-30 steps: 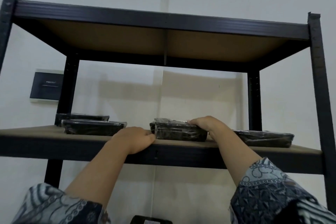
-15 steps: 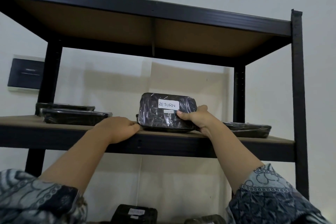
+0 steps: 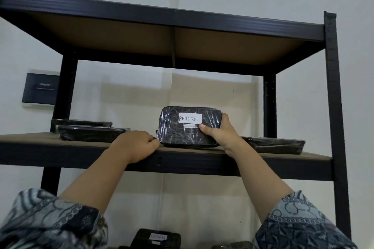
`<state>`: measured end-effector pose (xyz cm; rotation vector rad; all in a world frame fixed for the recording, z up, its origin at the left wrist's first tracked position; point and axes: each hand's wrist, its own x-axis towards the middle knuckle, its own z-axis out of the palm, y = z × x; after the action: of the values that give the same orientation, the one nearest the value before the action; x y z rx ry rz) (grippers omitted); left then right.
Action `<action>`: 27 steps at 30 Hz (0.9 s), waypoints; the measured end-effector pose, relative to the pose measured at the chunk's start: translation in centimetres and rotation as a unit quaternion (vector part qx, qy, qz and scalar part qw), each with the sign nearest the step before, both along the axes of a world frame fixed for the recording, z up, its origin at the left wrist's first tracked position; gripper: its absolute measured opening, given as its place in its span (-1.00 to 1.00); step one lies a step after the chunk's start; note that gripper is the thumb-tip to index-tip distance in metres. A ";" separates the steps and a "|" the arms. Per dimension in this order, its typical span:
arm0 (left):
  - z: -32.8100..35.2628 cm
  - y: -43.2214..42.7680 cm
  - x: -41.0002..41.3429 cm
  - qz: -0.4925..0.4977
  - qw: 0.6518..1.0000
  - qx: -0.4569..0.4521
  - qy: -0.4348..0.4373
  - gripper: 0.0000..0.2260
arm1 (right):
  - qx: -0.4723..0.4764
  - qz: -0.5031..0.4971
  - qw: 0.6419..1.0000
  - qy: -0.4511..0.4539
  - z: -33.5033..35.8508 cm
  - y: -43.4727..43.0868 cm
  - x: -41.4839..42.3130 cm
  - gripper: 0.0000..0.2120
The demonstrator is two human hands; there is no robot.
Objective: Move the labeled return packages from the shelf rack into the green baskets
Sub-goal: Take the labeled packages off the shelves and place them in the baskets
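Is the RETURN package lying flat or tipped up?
Tipped up: the package stands on edge on the shelf, label facing us, right hand gripping it.

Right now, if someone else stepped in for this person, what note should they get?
Right hand: fingers and thumb hold the RETURN package, tipped up on its edge on the shelf.
Left hand: grips the shelf's front edge beside it.
Two flat packages lie to the left and another package to the right; their labels are unseen.
Done: nothing visibly binned; green baskets are out of view.
Left: carry this package to a basket, then check the others.
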<state>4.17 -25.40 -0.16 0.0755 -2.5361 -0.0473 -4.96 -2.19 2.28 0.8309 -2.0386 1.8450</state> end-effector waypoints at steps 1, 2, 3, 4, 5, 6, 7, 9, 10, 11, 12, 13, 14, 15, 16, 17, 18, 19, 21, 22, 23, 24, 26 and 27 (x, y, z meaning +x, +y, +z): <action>0.0 0.2 0.1 0.000 1.000 -0.009 0.016 -0.66 | -0.011 -0.003 1.000 0.007 0.0 0.1 0.1 -0.41; -0.1 0.3 0.2 0.003 0.999 -0.024 0.029 -0.65 | -0.022 -0.006 1.000 0.015 -0.1 0.2 0.3 -0.43; -0.1 0.3 0.2 0.006 0.998 -0.039 0.045 -0.61 | -0.029 -0.010 0.999 0.025 -0.1 0.3 0.5 -0.45; -0.2 0.3 0.3 0.009 0.997 -0.050 0.064 -0.55 | -0.033 -0.015 0.999 0.038 -0.1 0.4 0.8 -0.47; -0.4 0.3 0.3 0.011 0.995 -0.051 0.087 -0.51 | -0.034 -0.022 0.998 0.055 -0.2 0.5 1.1 -0.48; -0.7 0.4 0.5 0.010 0.993 -0.045 0.111 -0.50 | -0.036 -0.032 0.996 0.073 -0.3 0.5 1.3 -0.47; -1.1 0.5 0.6 0.007 0.991 -0.040 0.131 -0.53 | -0.038 -0.043 0.994 0.091 -0.4 0.6 1.6 -0.45; -1.8 0.9 1.1 -0.003 0.985 -0.044 0.166 -0.54 | -0.045 -0.055 0.990 0.120 -0.7 0.7 2.4 -0.42; -2.2 1.1 1.5 -0.007 0.983 -0.052 0.178 -0.54 | -0.051 -0.057 0.989 0.130 -0.9 0.8 2.8 -0.42; -2.5 1.3 1.8 -0.011 0.981 -0.059 0.187 -0.56 | -0.059 -0.059 0.987 0.138 -1.2 0.9 3.3 -0.43; -2.9 1.4 2.1 -0.014 0.979 -0.062 0.192 -0.60 | -0.068 -0.060 0.985 0.146 -1.5 1.1 3.8 -0.43; -3.3 1.4 2.4 -0.019 0.977 -0.066 0.201 -0.63 | -0.077 -0.061 0.983 0.152 -2.0 1.3 4.4 -0.43; -3.8 1.6 2.8 -0.023 0.975 -0.068 0.212 -0.63 | -0.087 -0.064 0.981 0.159 -2.5 1.4 4.9 -0.43; -4.3 1.7 3.1 -0.028 0.971 -0.071 0.227 -0.61 | -0.096 -0.070 0.979 0.167 -3.0 1.6 5.5 -0.43; -4.9 1.9 3.4 -0.031 0.967 -0.074 0.241 -0.57 | -0.104 -0.075 0.976 0.174 -3.5 1.7 6.1 -0.43; -5.5 2.1 3.7 -0.033 0.965 -0.078 0.250 -0.53 | -0.117 -0.078 0.974 0.178 -4.0 1.8 6.7 -0.43; -6.0 2.3 4.0 -0.031 0.964 -0.082 0.251 -0.50 | -0.134 -0.078 0.972 0.177 -4.5 2.0 7.3 -0.43; -6.6 2.5 4.3 -0.028 0.965 -0.086 0.247 -0.48 | -0.148 -0.078 0.970 0.175 -5.0 2.3 7.9 -0.42; -7.9 2.8 4.7 -0.020 0.967 -0.101 0.233 -0.45 | -0.163 -0.078 0.968 0.174 -6.1 2.8 9.0 -0.41; -8.5 3.0 4.9 -0.017 0.969 -0.104 0.225 -0.45 | -0.165 -0.077 0.968 0.173 -6.6 3.1 9.5 -0.41; -9.0 3.1 5.2 -0.017 0.970 -0.100 0.221 -0.44 | -0.165 -0.079 0.969 0.167 -7.3 3.4 9.8 -0.40; -9.5 3.3 5.5 -0.019 0.972 -0.091 0.217 -0.43 | -0.167 -0.081 0.970 0.158 -8.0 3.6 10.2 -0.39; -10.9 3.7 6.0 -0.028 0.974 -0.079 0.211 -0.44 | -0.173 -0.081 0.972 0.136 -9.6 4.4 10.9 -0.38; -11.7 4.0 6.2 -0.035 0.974 -0.073 0.211 -0.44 | -0.176 -0.076 0.973 0.129 -10.6 4.8 11.3 -0.39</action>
<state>10.37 -21.38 -11.88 -0.0770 -2.1083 0.0876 6.38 2.57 -8.29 0.7466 -1.5152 1.8305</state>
